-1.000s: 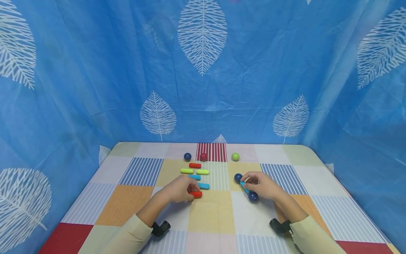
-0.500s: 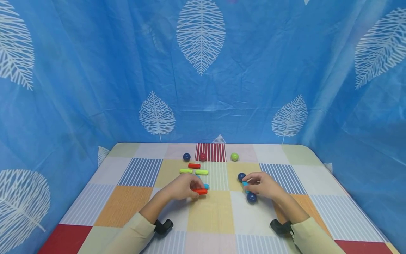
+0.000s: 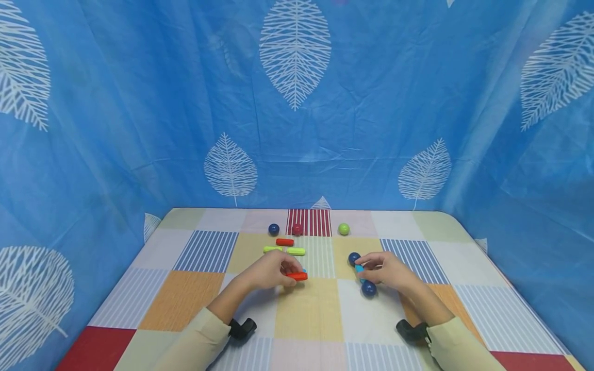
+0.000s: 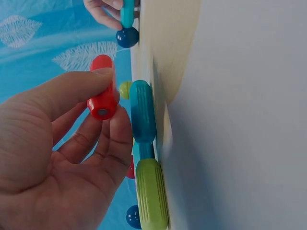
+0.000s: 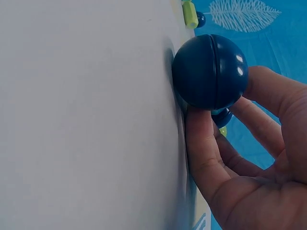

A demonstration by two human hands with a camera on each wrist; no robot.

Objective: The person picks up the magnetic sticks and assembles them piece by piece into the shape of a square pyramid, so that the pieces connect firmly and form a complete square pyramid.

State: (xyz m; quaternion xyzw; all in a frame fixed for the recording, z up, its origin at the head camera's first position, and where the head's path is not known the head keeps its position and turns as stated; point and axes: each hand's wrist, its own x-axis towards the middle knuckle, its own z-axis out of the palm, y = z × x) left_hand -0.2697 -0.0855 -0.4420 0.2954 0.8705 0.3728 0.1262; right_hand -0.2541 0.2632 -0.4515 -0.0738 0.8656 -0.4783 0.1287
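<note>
My left hand (image 3: pixel 271 270) pinches a red toy rod (image 3: pixel 298 276) between thumb and fingers; in the left wrist view it is raised off the cloth, a small metal disc showing at its end. Close behind this hand lies a light blue rod (image 4: pixel 143 110), largely hidden by it in the head view. My right hand (image 3: pixel 386 270) holds another light blue rod (image 3: pixel 359 273) by its middle. That rod has a dark blue ball at each end, a far one (image 3: pixel 354 258) and a near one (image 3: pixel 368 288). The near ball fills much of the right wrist view.
Farther back lie two yellow-green rods (image 3: pixel 296 251) in a row and a second red rod (image 3: pixel 284 242). Behind them sit a dark blue ball (image 3: pixel 274 229), a red ball (image 3: pixel 297 229) and a green ball (image 3: pixel 344 229). A blue leaf-print curtain (image 3: pixel 297 170) surrounds the table.
My left hand has carried the red rod up and to the right, over the light blue rods. My right hand has turned the rod with two balls slightly, its far ball shifting right.
</note>
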